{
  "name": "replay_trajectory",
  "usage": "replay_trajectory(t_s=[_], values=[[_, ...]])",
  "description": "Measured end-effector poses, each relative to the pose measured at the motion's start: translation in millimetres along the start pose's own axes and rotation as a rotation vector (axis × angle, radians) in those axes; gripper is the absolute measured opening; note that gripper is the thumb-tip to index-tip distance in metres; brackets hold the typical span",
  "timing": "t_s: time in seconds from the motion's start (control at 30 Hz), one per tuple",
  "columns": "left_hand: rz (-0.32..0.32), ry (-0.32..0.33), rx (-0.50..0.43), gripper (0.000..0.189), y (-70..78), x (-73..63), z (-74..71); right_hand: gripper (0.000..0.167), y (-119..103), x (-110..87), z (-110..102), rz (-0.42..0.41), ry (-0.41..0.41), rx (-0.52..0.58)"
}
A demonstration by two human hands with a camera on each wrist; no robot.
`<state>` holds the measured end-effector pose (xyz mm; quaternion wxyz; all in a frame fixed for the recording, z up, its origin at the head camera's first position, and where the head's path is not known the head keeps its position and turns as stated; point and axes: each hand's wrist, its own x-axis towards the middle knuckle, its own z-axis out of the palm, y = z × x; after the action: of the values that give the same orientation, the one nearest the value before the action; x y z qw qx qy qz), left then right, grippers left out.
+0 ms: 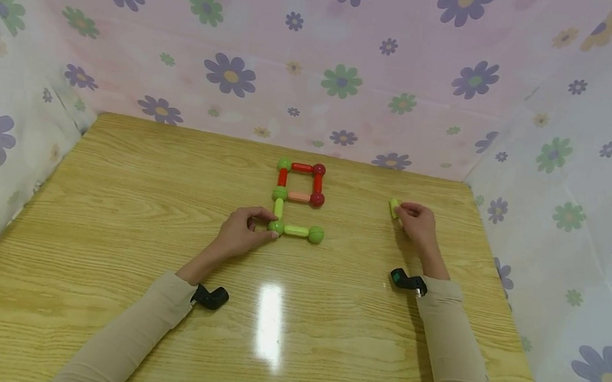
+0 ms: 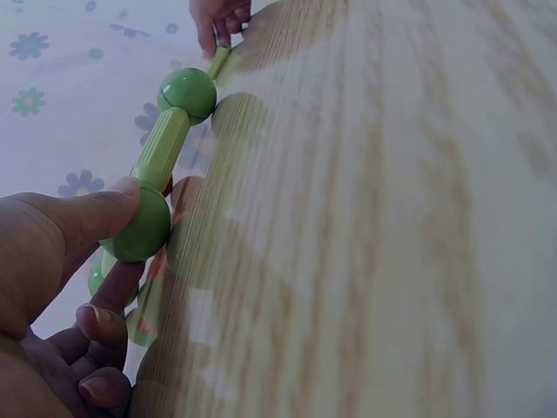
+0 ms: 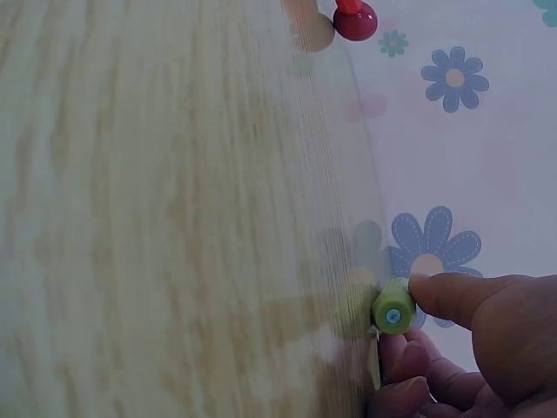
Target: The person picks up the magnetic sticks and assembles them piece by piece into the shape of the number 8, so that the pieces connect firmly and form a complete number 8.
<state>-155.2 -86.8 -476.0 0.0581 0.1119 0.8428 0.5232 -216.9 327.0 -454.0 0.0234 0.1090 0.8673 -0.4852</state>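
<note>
On the table lies a figure of joined rods and balls: a square of red rods (image 1: 302,168) and a pink rod (image 1: 299,197) with green and dark red balls (image 1: 317,200) at its corners, then yellow-green rods (image 1: 296,231) below. My left hand (image 1: 244,231) pinches the green ball (image 1: 276,228) at the lower left corner between thumb and finger. Another green ball (image 2: 187,94) ends the lower rod. Well to the right of the figure, my right hand (image 1: 417,226) pinches a loose yellow-green rod (image 1: 394,209); its round end with a small metallic centre faces the right wrist view.
The wooden table (image 1: 133,199) meets a flowered cloth (image 1: 289,79) at the back, with more cloth at both sides. A black wrist camera (image 1: 211,297) sits at the left sleeve, another black camera (image 1: 407,280) at the right sleeve.
</note>
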Motion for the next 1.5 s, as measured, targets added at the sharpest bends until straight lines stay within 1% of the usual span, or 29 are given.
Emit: replay_trajectory(t_s=[0.17,0.23,0.4,0.6,0.83,0.97,1.1,1.3,1.4,1.5], values=[[0.0,-0.002,-0.001,0.028,1.5,0.3,0.5,0.046,1,1.7,0,0.009,0.022,-0.032],[0.0,-0.001,0.001,0.029,1.9,0.2,0.5,0.045,2,2.7,-1,0.015,0.04,-0.019],[0.001,0.001,-0.002,0.029,2.4,-0.3,0.0,0.047,5,4.0,-2,0.019,0.05,-0.034],[0.002,0.002,-0.003,0.029,3.4,-0.8,-1.1,0.052,3,3.6,-2,0.021,0.039,-0.086],[0.006,-0.001,-0.004,0.028,4.3,-0.3,-1.9,0.046,-5,5.9,-1,-0.007,-0.008,-0.226],[0.0,-0.003,0.002,0.029,3.7,0.0,-1.5,0.043,-7,7.6,-2,0.0,-0.033,-0.252],[-0.009,-0.003,0.002,0.029,2.6,-0.3,-1.1,0.045,-8,6.4,-4,0.007,-0.068,-0.249],[-0.012,-0.003,-0.006,0.028,2.4,-0.3,-0.9,0.048,-11,2.6,-4,0.03,-0.108,-0.206],[-0.008,-0.005,-0.008,0.028,2.2,-0.2,-0.9,0.047,-11,0.8,-1,0.008,-0.092,-0.178],[-0.004,-0.006,-0.01,0.028,1.5,-0.1,-0.9,0.047,-11,-1.3,4,-0.032,-0.096,-0.1]])
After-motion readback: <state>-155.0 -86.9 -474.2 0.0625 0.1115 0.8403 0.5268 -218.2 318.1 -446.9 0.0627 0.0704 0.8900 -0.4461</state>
